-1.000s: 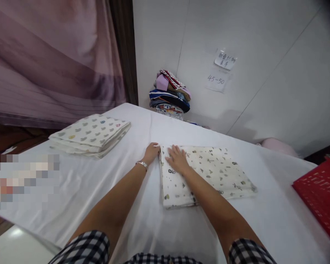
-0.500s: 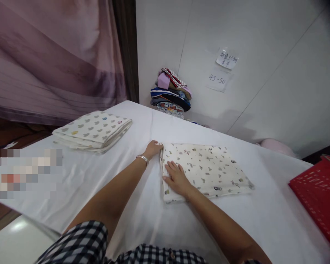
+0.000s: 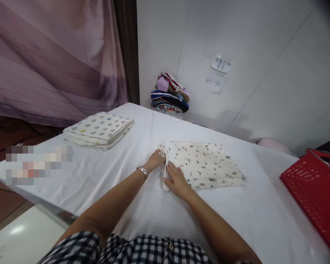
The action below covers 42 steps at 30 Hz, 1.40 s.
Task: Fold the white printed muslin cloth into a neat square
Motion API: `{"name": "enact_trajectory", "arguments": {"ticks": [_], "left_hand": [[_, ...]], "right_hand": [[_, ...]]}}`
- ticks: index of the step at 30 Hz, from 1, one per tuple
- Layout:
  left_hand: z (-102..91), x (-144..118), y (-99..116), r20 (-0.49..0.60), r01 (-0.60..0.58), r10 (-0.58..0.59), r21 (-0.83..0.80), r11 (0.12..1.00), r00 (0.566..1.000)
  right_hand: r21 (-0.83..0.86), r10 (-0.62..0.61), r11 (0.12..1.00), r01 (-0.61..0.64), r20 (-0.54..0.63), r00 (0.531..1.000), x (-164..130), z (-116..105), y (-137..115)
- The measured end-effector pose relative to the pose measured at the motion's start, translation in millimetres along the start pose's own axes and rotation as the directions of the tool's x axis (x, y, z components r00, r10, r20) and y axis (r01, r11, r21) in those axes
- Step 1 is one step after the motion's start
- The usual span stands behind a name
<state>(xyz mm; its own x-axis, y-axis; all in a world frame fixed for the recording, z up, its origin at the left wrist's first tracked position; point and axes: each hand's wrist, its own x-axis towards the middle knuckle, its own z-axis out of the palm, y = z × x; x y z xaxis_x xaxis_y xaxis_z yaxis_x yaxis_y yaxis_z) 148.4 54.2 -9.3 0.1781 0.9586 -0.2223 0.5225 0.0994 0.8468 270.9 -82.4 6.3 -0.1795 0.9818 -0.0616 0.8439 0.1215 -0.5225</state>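
A folded white cloth (image 3: 206, 165) with small printed figures lies flat in the middle of the table. My left hand (image 3: 155, 160), with a silver bracelet at the wrist, grips the layered left edge of this cloth, and its fingertips are partly hidden among the layers. Pressed flat near the same edge, my right hand (image 3: 178, 181) rests on top with its fingers stretched out, holding nothing. Off to the left lies a second folded cloth (image 3: 104, 126), white with grey cloud-like shapes, which neither hand touches.
A white sheet covers the table (image 3: 126, 205). At the right edge stands a red plastic basket (image 3: 313, 190) with a metal handle. Stacked clothes (image 3: 170, 95) sit beyond the table by the wall, where paper notes (image 3: 221, 64) hang. A pink curtain (image 3: 57, 55) hangs at left.
My left hand has slid from the cloth's far left corner toward me along its left edge. My right hand remains flat on the cloth. The view has shifted slightly.
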Motion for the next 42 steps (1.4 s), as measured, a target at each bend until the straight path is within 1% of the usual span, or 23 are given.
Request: {"name": "enact_trajectory", "arguments": {"ticks": [2,5,10,14,18,23,25,28,30,32,34,36,39,42], "left_hand": [[1.7,-7.8,-1.7,0.019,-0.024,0.024,0.002,1.0,1.0],[1.6,-14.0,-4.1,-0.011,-0.007,0.007,0.022,1.0,1.0],[3.8,-14.8,-8.9,-0.05,0.042,-0.04,0.04,0.998,0.998],[6.8,-16.6,-9.1,-0.061,0.046,-0.044,0.024,0.999,0.997],[6.5,-20.8,-6.5,-0.088,0.06,-0.059,0.008,0.998,0.994],[6.5,-23.7,-4.9,-0.09,0.049,-0.049,0.002,0.999,0.995],[7.5,-25.1,-3.1,-0.079,0.025,-0.021,0.053,0.998,0.997],[9.4,-28.7,1.8,-0.075,-0.003,0.02,0.212,0.977,0.997],[10.5,-31.4,5.3,-0.087,-0.013,0.042,0.316,0.949,0.995],[10.9,-33.1,7.8,-0.096,-0.014,0.055,0.38,0.925,0.994],[10.7,-33.3,9.1,-0.1,-0.008,0.052,0.398,0.917,0.994],[10.5,-31.9,9.6,-0.104,-0.002,0.047,0.393,0.92,0.993],[11.1,-27.3,9.9,-0.12,0.012,0.037,0.381,0.925,0.992],[11.3,-20.6,9.5,-0.116,0.045,-0.005,0.344,0.938,0.993]], "right_hand": [[-0.021,-0.001,1.0,0.001,-0.01,1.0,-3.4,0.7,-2.3],[-0.07,-0.012,0.997,0.011,-0.013,1.0,-9.4,4.4,-4.9],[-0.126,-0.033,0.991,0.033,0.003,0.999,-21.3,12.3,-5.3],[-0.145,-0.051,0.988,0.049,-0.013,0.999,-29.3,15.6,-4.6],[-0.173,-0.101,0.98,0.094,-0.033,0.994,-32.7,20.9,-4.5],[-0.168,-0.135,0.977,0.131,-0.009,0.991,-34.6,28.8,-5.8],[-0.147,-0.135,0.98,0.132,-0.009,0.991,-35.2,26.7,-6.9],[-0.085,-0.139,0.987,0.138,-0.004,0.99,-33.7,13.2,-6.8],[-0.069,-0.127,0.99,0.124,-0.045,0.991,-30.3,0.3,-3.6],[-0.096,-0.092,0.992,0.081,-0.113,0.989,-26.1,-10.0,3.1],[-0.131,-0.036,0.991,0.019,-0.124,0.992,-22.1,-14.1,12.1],[-0.156,0.018,0.987,-0.03,-0.076,0.997,-19.4,-12.3,20.9],[-0.151,0.04,0.988,-0.041,-0.009,0.999,-17.6,-9.1,28.5],[-0.08,0.037,0.996,-0.036,0.018,0.999,-16.6,-15.3,30.7]]}}
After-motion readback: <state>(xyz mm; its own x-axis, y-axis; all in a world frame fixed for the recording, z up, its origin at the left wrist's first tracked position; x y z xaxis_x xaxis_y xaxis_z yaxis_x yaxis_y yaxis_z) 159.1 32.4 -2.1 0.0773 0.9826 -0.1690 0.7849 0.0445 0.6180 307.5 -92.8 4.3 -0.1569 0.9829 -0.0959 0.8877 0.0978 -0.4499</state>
